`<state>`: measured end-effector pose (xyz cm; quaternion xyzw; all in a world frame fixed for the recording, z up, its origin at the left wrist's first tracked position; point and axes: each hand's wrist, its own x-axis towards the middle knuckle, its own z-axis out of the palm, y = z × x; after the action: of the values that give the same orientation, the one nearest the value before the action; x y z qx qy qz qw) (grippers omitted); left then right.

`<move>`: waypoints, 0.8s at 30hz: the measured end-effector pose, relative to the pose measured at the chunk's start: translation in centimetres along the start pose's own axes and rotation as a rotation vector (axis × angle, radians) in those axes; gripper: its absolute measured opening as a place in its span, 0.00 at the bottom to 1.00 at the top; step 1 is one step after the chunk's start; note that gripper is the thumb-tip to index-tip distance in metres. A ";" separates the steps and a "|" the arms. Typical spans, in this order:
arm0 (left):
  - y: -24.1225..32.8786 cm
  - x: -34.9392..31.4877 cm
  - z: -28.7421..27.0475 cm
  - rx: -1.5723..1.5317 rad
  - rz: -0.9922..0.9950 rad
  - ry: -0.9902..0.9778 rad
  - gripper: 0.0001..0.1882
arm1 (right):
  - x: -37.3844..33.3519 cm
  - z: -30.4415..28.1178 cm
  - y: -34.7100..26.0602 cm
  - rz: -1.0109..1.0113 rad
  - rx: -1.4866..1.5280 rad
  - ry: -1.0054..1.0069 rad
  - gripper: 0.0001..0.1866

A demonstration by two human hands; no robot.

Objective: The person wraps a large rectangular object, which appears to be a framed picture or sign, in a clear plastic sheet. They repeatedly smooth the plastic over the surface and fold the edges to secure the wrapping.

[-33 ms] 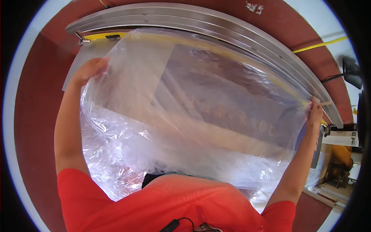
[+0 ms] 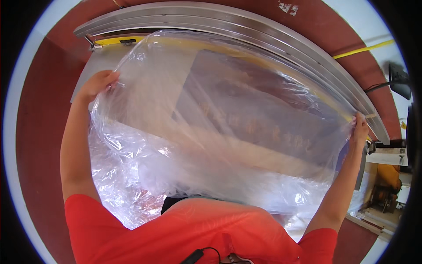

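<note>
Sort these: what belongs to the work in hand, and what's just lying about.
Likely in use:
clear plastic sheet, held by left fingers and right fingers
dark panel seen through it
silver rail beyond

Likely aside:
yellow cable
black corded object

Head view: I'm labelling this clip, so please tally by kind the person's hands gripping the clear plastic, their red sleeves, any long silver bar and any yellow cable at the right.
Left hand and right hand, both gripping the clear plastic: 2
Left red sleeve and right red sleeve: 2
Long silver bar: 1
Yellow cable: 1
Total: 6
</note>
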<state>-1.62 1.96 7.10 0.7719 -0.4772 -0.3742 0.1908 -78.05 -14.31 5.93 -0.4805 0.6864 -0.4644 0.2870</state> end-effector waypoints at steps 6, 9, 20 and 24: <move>-4.5 -6.0 -1.4 -0.115 -0.028 0.046 0.10 | -10.6 4.4 -6.3 -0.625 -0.620 0.129 0.19; -4.9 -6.5 -0.9 -0.195 -0.021 0.149 0.09 | -25.1 11.9 -4.9 -0.649 -0.365 -0.624 0.13; 6.8 -5.8 -2.5 -0.304 0.387 0.226 0.10 | -19.7 -12.5 -3.5 -0.357 -0.355 -0.585 0.17; 20.7 -9.1 4.9 -0.863 0.456 0.116 0.12 | -19.3 -14.9 -13.7 -0.937 -1.540 0.843 0.17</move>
<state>-20.04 0.50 21.03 0.5179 -0.4243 -0.4427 0.5965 -77.95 7.46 23.45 -0.5538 0.5875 -0.0915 -0.5829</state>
